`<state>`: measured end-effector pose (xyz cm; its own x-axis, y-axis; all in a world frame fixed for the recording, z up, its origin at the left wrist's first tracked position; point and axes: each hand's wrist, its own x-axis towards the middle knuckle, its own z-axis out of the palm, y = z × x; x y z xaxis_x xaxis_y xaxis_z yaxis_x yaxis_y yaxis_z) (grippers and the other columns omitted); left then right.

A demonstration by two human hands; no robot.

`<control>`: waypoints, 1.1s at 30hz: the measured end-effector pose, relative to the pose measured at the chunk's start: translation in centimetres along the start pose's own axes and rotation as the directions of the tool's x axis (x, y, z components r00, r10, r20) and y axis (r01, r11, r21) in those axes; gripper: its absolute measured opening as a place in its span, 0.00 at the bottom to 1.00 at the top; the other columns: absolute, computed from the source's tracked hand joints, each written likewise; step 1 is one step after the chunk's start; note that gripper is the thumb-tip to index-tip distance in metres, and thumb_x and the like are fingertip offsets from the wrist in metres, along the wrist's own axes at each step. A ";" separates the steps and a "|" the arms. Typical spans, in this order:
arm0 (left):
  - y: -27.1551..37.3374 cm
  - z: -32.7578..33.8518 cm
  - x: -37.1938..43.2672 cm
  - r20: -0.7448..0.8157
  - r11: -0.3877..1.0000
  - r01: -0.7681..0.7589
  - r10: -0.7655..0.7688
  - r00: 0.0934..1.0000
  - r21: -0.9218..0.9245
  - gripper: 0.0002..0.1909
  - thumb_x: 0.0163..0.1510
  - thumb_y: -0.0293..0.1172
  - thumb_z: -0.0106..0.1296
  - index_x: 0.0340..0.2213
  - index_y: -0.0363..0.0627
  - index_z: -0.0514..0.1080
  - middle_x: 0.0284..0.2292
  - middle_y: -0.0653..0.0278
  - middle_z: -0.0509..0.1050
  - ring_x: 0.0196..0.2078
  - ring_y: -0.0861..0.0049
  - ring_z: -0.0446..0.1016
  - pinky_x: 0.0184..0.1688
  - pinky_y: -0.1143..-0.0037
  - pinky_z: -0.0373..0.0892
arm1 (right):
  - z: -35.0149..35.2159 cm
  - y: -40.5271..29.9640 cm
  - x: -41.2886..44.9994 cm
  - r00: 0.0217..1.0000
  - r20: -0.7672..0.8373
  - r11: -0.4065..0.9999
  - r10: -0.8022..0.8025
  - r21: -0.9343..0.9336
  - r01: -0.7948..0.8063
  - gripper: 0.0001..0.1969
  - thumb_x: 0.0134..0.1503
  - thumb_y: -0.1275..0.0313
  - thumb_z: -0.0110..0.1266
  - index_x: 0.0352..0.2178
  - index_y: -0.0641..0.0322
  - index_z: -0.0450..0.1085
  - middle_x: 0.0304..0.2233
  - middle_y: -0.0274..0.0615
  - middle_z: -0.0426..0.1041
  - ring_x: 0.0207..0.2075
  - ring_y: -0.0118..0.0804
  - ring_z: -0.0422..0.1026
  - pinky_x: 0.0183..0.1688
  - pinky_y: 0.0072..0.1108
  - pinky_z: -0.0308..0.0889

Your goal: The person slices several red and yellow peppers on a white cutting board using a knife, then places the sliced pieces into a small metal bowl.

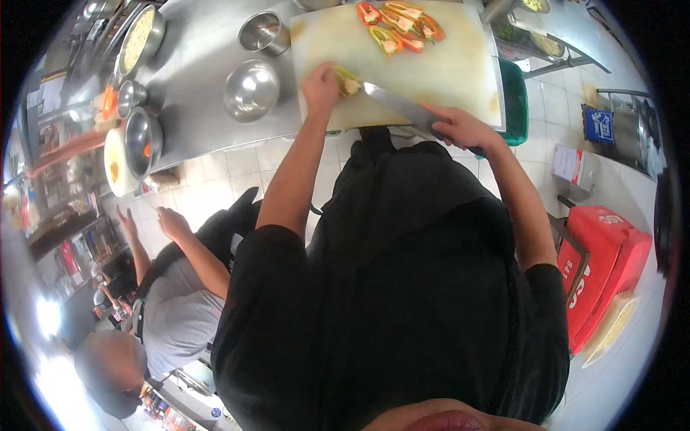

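My left hand (322, 86) grips one end of a greenish halved bell pepper (347, 82) on the white cutting board (447, 70). Its pale core and seeds face up. In my right hand (463, 128) is the handle of a large kitchen knife (401, 103). The blade points left, its tip just right of the pepper half; whether the two touch is hard to tell. Several red, orange and green bell pepper halves (401, 27) lie cut side up at the board's far edge.
Left of the board, a deep steel pot (264, 33) and a shiny steel bowl (252, 90) stand on the steel counter (199, 86). A green bin (513, 102) is at the board's right. A co-worker (178, 307) stands at left, near a second cutting board (116, 161).
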<state>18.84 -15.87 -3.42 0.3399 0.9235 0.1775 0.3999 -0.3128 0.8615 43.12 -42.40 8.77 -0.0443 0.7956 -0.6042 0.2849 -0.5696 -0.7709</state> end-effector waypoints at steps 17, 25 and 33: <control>0.1 -0.3 -0.5 -0.074 0.997 0.064 -0.067 0.995 -0.035 0.13 0.58 0.22 0.54 0.44 0.35 0.80 0.35 0.60 0.82 0.33 0.81 0.78 0.38 0.79 0.74 | 1.5 -0.4 0.5 0.993 0.088 0.995 -0.079 0.070 0.073 0.32 0.66 0.74 0.48 0.69 0.32 0.56 0.24 0.30 0.65 0.21 0.22 0.62 0.22 0.18 0.63; 2.3 -1.3 -1.8 -0.125 0.995 0.103 -0.102 0.987 0.000 0.10 0.58 0.27 0.54 0.38 0.33 0.79 0.32 0.52 0.81 0.33 0.68 0.79 0.40 0.71 0.73 | 1.5 2.5 -5.7 0.854 -0.324 0.904 -0.406 -0.280 0.323 0.29 0.63 0.71 0.52 0.65 0.35 0.61 0.46 0.55 0.78 0.44 0.56 0.78 0.46 0.38 0.71; 5.4 -2.0 -6.6 0.016 0.845 0.427 -0.446 0.895 -0.321 0.08 0.56 0.26 0.58 0.35 0.33 0.75 0.32 0.59 0.78 0.31 0.75 0.76 0.35 0.75 0.73 | 4.1 2.9 -8.3 0.855 -0.430 0.904 -0.289 -0.416 0.096 0.22 0.63 0.64 0.56 0.59 0.35 0.70 0.29 0.49 0.67 0.30 0.53 0.72 0.36 0.38 0.68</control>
<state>17.08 -23.17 0.97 0.1392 0.9625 -0.2327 0.2097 0.2010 0.9569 40.36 -51.44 10.72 0.2916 0.9338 -0.2075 0.6521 -0.3527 -0.6710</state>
